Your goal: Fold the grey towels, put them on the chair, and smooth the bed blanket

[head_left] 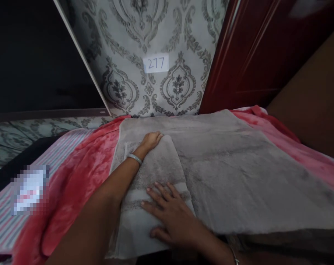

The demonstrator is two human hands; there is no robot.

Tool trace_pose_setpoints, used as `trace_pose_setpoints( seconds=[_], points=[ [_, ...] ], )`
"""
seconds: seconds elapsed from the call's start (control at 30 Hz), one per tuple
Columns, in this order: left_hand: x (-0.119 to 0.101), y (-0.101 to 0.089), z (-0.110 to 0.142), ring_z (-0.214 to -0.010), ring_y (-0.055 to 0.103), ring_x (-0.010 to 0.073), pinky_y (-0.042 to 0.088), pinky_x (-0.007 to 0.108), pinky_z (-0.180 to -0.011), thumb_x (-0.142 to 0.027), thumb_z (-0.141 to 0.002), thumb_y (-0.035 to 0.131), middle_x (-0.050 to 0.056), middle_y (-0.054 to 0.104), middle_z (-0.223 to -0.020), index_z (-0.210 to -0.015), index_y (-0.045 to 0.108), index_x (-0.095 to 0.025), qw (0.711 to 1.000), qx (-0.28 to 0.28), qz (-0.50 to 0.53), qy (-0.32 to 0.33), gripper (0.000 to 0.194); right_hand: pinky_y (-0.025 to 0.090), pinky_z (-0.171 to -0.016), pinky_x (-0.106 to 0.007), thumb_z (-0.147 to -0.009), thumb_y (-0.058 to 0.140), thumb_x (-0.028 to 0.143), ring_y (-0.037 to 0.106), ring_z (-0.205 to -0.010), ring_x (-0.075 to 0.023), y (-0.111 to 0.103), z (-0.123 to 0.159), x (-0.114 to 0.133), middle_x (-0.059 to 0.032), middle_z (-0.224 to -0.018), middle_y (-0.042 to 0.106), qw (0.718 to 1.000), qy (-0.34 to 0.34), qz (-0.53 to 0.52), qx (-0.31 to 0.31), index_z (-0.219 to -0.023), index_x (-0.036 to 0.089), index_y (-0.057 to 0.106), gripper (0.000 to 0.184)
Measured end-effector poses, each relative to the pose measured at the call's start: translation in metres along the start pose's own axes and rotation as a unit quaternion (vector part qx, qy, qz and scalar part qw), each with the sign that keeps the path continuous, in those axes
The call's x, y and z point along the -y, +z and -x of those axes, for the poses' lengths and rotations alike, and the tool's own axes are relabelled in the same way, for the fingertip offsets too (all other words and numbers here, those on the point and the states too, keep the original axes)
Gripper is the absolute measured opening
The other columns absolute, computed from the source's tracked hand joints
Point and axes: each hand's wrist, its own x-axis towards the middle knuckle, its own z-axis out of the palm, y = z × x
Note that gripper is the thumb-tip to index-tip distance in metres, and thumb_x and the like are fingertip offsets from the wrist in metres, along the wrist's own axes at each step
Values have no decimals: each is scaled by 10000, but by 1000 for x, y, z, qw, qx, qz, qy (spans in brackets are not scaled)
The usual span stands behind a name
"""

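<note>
left hand (152, 140) reaches forward, curled at the edge of the partly folded towel (224, 176), grip unclear; right hand (171, 215) lies spread flat, holding nothing. card (156, 63) reads "277".

From head height, the one camera looks forward and down, close over the grey towel (252, 176), toward the damask wallpaper (180, 44) beyond.

Left hand (152, 140) curled, arm (106, 195) outstretched, right hand (175, 217) palm-down, fingers (153, 209) spread
</note>
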Motion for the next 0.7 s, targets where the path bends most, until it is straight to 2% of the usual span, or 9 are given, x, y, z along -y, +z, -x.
trace_pose_setpoints(
  seconds=[0.07, 0.17, 0.27, 0.37, 0.43, 0.57, 0.7],
  points=[
    [-3, -7, -2, -967, 678, 257, 458, 323, -847, -431, -1038, 408, 126, 750, -987, -997, 730, -173, 1000, 7, -1, 9, 414, 18, -1298, -595, -999, 564, 610, 54, -1611, -292, -3, 0, 1, -27, -1734, 210, 1000, 1, -3, -7, -1633, 371, 324, 720],
    [-11, -15, -13, -812, 662, 235, 450, 309, -728, -506, -980, 496, 81, 727, -821, -816, 729, -177, 999, 36, 5, 24, 436, 36, -1301, -586, -1003, 564, 599, 89, -1608, -288, -6, 0, 4, -30, -1725, 244, 1000, -2, -1, -18, -1622, 369, 352, 694],
    [-21, -15, -27, -701, 620, 204, 426, 296, -660, -490, -911, 592, 30, 672, -696, -727, 710, -181, 998, 56, 13, 37, 379, 57, -1299, -599, -994, 600, 567, 157, -1597, -303, -7, -2, 8, -65, -1700, 309, 1000, 0, 15, -22, -1612, 339, 384, 693],
    [-30, -7, -35, -761, 630, 203, 439, 293, -698, -424, -926, 568, 32, 699, -770, -818, 730, -183, 998, 42, 19, 53, 309, 103, -1301, -581, -1003, 584, 561, 217, -1583, -306, -6, -5, 11, -134, -1683, 328, 999, 3, 29, -26, -1612, 271, 391, 702],
    [-32, 1, -35, -826, 648, 218, 456, 305, -744, -408, -945, 544, 57, 727, -847, -877, 737, -190, 997, 30, 21, 62, 299, 104, -1296, -599, -1011, 546, 587, 193, -1588, -320, -5, -6, 12, -157, -1691, 296, 999, 4, 32, -25, -1616, 251, 382, 711],
    [-31, 18, -29, -938, 673, 254, 477, 340, -834, -403, -979, 504, 105, 752, -937, -922, 743, -206, 997, 24, 21, 69, 315, 70, -1281, -646, -1033, 486, 592, 108, -1602, -334, -3, -5, 11, -139, -1719, 207, 999, -2, 35, -13, -1638, 263, 335, 705],
    [-33, 24, -23, -998, 689, 265, 486, 354, -894, -409, -1001, 488, 126, 760, -987, -936, 745, -203, 997, 30, 13, 70, 335, 61, -1298, -585, -1041, 489, 564, 100, -1607, -292, -1, -2, 7, -133, -1724, 184, 999, -13, 33, -8, -1648, 261, 309, 702]
  ],
)
